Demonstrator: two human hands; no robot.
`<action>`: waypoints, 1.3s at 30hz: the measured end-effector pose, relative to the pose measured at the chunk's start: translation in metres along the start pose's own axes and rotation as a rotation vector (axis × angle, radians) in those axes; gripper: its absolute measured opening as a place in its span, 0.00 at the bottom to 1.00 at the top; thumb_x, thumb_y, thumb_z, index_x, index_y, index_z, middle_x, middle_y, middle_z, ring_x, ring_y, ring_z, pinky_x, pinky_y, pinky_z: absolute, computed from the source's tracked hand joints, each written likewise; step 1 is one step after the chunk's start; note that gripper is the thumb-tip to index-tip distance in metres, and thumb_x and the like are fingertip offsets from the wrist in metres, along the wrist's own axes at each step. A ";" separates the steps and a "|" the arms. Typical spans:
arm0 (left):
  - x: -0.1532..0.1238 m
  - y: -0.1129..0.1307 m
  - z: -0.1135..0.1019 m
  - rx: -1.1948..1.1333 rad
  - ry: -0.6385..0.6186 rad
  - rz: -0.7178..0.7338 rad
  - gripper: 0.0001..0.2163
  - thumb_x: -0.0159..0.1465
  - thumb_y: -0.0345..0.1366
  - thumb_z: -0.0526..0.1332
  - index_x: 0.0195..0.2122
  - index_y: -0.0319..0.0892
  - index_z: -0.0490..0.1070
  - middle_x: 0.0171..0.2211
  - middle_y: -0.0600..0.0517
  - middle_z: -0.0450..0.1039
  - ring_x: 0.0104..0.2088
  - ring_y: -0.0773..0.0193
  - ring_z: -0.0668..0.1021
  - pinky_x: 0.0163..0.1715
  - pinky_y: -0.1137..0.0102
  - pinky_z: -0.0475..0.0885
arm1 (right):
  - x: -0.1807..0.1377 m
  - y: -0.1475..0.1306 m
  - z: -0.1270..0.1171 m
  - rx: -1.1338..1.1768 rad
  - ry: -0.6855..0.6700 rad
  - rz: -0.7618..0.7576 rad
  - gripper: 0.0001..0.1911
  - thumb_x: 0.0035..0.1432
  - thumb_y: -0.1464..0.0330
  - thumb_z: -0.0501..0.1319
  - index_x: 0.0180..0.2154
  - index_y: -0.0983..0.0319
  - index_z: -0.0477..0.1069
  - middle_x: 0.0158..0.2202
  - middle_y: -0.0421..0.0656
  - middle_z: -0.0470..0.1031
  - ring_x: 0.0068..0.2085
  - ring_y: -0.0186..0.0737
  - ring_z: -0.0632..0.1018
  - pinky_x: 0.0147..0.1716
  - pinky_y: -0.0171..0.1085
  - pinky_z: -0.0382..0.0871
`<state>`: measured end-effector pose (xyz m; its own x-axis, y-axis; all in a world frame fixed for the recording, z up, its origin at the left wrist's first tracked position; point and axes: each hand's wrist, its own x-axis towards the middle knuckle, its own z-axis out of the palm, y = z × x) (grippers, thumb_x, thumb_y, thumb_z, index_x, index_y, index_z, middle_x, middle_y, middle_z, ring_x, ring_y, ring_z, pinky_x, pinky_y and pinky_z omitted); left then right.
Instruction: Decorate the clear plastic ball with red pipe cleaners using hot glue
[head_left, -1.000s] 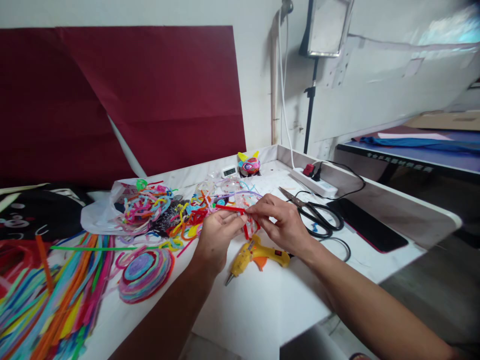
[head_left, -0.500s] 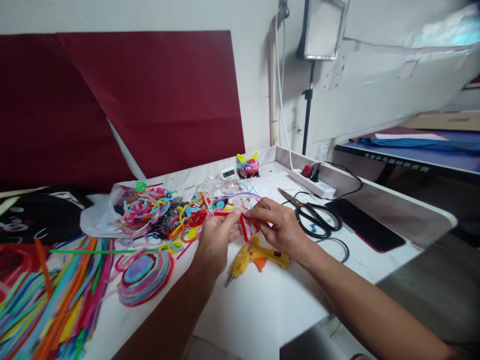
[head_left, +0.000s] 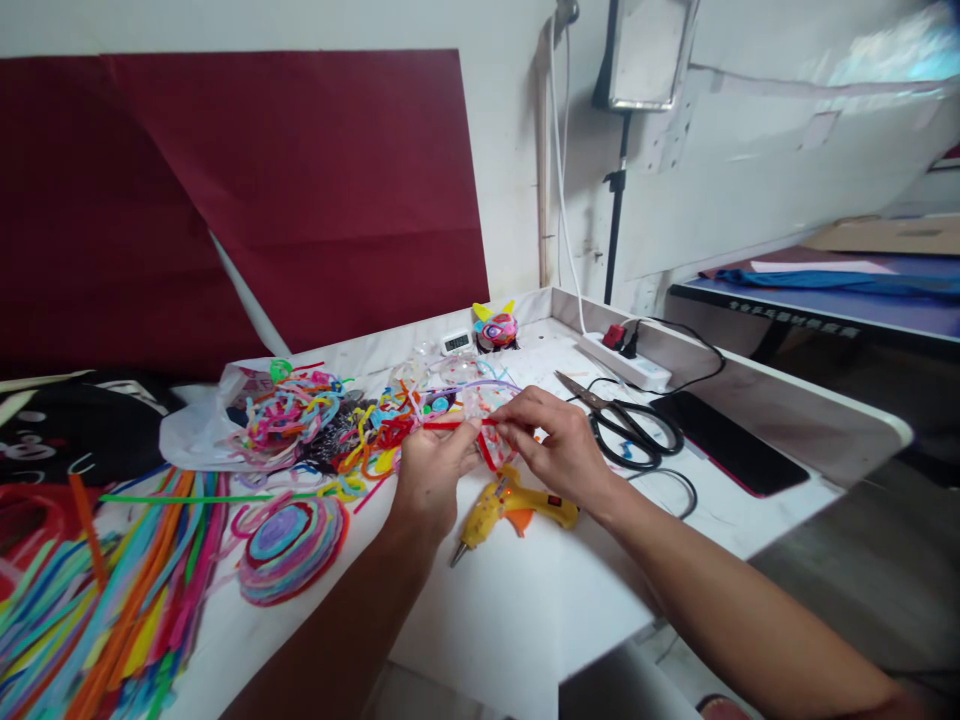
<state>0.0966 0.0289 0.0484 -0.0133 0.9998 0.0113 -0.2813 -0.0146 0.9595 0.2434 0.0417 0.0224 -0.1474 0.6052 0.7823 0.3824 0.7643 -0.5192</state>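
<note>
Above the table's middle, a bent red pipe cleaner (head_left: 487,452) stretches between my two hands. My left hand (head_left: 436,462) pinches one part of it between thumb and fingers. The fingertips of my right hand (head_left: 559,440) are closed on the other part, near the bend. Just below them a yellow hot glue gun (head_left: 495,510) lies on its side, nozzle toward the lower left and a small light glowing. A flat coiled disc of pipe cleaners (head_left: 289,550) in pink, blue and red rests left of my left forearm.
Loose pipe cleaners (head_left: 142,590) cover the table's left side, with a plastic bag of coloured scraps (head_left: 289,410) behind. Scissors (head_left: 630,425), a phone (head_left: 731,440) and a power strip (head_left: 626,362) lie at right. A timer (head_left: 456,343) and colourful figure (head_left: 496,327) stand at back.
The red pipe cleaner's held part has tilted, and my right fingers have shifted slightly along it. My left hand keeps almost the same place.
</note>
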 end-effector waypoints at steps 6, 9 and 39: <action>0.003 0.004 -0.003 -0.082 0.037 0.035 0.09 0.50 0.32 0.69 0.30 0.35 0.72 0.26 0.47 0.79 0.33 0.56 0.82 0.37 0.63 0.78 | 0.001 -0.001 0.000 0.106 0.077 0.046 0.05 0.57 0.73 0.63 0.37 0.60 0.75 0.32 0.42 0.75 0.31 0.34 0.74 0.29 0.34 0.70; 0.006 0.006 -0.005 -0.147 0.070 0.042 0.07 0.51 0.30 0.68 0.29 0.35 0.72 0.26 0.48 0.78 0.33 0.57 0.83 0.38 0.64 0.78 | 0.001 -0.002 -0.001 0.090 0.101 0.060 0.05 0.57 0.73 0.63 0.37 0.61 0.76 0.32 0.43 0.75 0.31 0.35 0.75 0.30 0.35 0.70; 0.010 0.020 0.001 -0.414 0.306 -0.102 0.09 0.63 0.21 0.56 0.29 0.36 0.71 0.24 0.51 0.78 0.26 0.71 0.81 0.35 0.78 0.78 | 0.005 0.001 -0.010 -0.031 0.071 0.011 0.07 0.57 0.75 0.60 0.37 0.61 0.74 0.34 0.44 0.75 0.36 0.37 0.75 0.33 0.36 0.70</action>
<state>0.0917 0.0388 0.0677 -0.2282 0.9487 -0.2189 -0.6509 0.0185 0.7589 0.2519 0.0435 0.0290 -0.0789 0.5952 0.7997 0.4117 0.7500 -0.5176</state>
